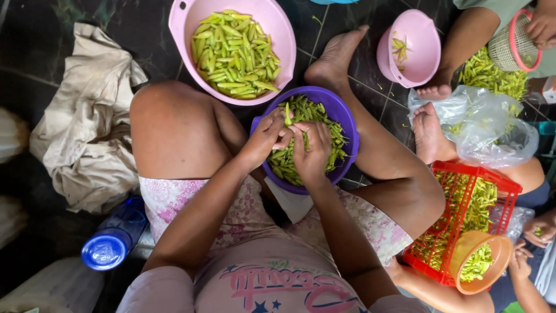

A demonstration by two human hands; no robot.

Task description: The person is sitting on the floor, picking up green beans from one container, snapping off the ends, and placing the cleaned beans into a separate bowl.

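A purple bowl (346,122) full of green pods rests between my legs on the dark tiled floor. Over it, my left hand (263,137) and my right hand (313,148) meet, both pinching one green pod (286,113) that sticks up between the fingers. Just beyond the purple bowl stands a large pink bowl (179,29) heaped with whole green pods (234,52).
A crumpled beige cloth (87,127) lies at the left, a blue bottle (110,240) by my left hip. At the right other people sit with a small pink bowl (414,49), a red crate (498,191) of pods, an orange bowl (501,255) and a clear plastic bag (486,124).
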